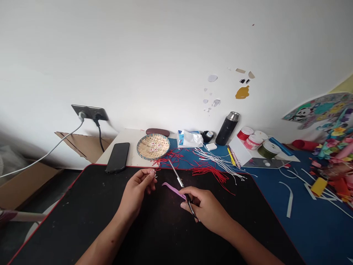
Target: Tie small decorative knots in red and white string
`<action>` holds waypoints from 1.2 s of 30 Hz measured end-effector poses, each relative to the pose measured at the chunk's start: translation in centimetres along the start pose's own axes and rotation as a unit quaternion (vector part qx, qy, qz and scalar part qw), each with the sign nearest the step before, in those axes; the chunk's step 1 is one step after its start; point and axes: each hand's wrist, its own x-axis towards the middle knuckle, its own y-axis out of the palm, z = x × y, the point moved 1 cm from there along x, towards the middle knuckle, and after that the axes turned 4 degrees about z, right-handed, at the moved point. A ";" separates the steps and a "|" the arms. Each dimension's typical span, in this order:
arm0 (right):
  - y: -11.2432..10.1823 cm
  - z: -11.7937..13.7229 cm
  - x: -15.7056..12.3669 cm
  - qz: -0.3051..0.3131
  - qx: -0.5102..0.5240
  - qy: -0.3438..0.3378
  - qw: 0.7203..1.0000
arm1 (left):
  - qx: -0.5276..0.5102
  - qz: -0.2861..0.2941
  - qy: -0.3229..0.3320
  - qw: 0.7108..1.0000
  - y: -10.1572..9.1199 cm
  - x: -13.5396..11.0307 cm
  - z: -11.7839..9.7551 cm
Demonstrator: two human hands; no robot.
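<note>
My left hand pinches a small white-and-red knotted cord flower between thumb and fingertips, above the black mat. In my right hand are scissors, black-handled, their long silver blades pointing away toward the woven basket. Purple curved-tip tweezers also run into this hand, beneath its fingers, their tip toward my left hand. The round woven basket beyond holds several small pale-and-red pieces. Red cords and white cords lie in loose bundles past the scissors.
A black phone lies on the left by the mat. Along the wall stand a tissue box, a dark bottle and several spools. Paper scraps and coloured craft pieces cover the right side.
</note>
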 end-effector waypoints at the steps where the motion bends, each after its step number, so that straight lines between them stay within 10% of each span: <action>1: 0.6 -0.3 -0.1 0.009 0.052 0.011 0.999 | 0.003 -0.002 0.005 1.000 0.0 0.0 0.0; 36: 4.9 1.1 6.9 -0.091 0.267 -0.058 0.958 | 0.217 0.023 0.068 0.974 1.3 -2.0 0.4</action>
